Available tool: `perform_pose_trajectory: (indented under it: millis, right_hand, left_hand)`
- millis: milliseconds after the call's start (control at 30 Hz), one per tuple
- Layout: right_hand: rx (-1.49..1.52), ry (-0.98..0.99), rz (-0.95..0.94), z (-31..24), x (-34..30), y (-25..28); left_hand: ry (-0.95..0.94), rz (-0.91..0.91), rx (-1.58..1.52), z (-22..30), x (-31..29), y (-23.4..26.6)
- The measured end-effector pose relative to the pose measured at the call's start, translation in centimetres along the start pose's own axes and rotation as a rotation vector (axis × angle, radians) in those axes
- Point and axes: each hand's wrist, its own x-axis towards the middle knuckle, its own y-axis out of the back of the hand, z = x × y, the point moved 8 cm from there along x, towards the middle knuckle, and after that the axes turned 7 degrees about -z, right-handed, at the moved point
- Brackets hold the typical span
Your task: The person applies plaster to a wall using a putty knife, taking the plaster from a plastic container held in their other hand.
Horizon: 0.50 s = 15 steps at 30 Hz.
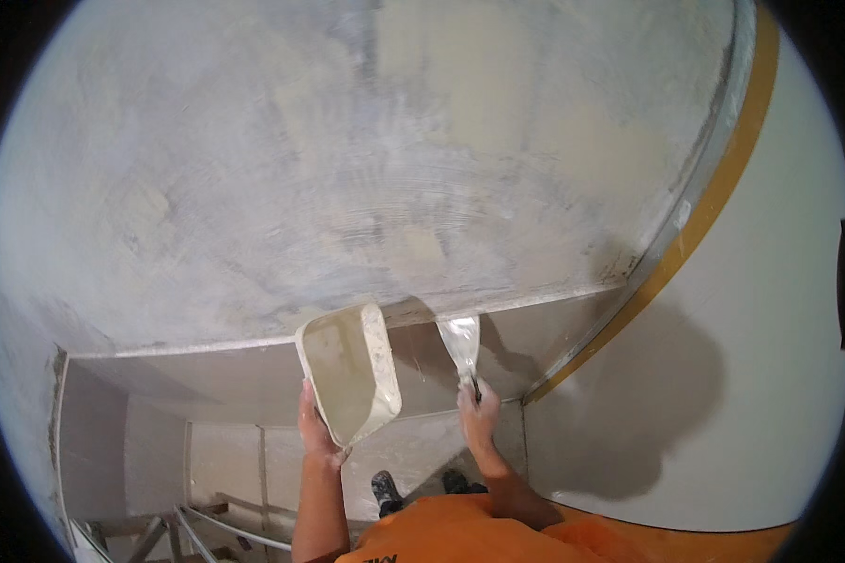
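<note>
Fingers of the left hand (317,430) hold the pale tub (336,375) low on its left side. White paste (379,352) sticks to the tub's right side. Right of the tub, a scraper (461,342) is held by the fingers of the right hand (480,413).

cream rectangular tub (342,373), tilted, paste-smeared along one side, wide scraper (462,343) nearby, blade up

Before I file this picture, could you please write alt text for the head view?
Someone in an orange shirt has a pale tub in the left-hand grip and a putty knife in the right-hand grip, at the lower edge of a smeared wall. A yellow-orange strip runs along its right side, and two dark shoes show below.
</note>
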Motion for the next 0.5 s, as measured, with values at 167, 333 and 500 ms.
perform_pose_trajectory:
  millis: [167,333,500]
  right_hand:
    - [-0.135,0.18,-0.056,-7.2,-2.9,1.3]
    - [-0.09,0.152,-0.176,-12.8,-3.5,-0.1]
    - [-0.315,0.072,-0.246,-11.9,-5.8,-1.4]
  left_hand:
    - [0.148,0.091,0.076,-1.1,0.4,2.1]
    - [0.225,0.022,0.008,-2.0,0.4,2.8]
    - [0.301,-0.055,-0.009,-3.0,0.7,3.4]
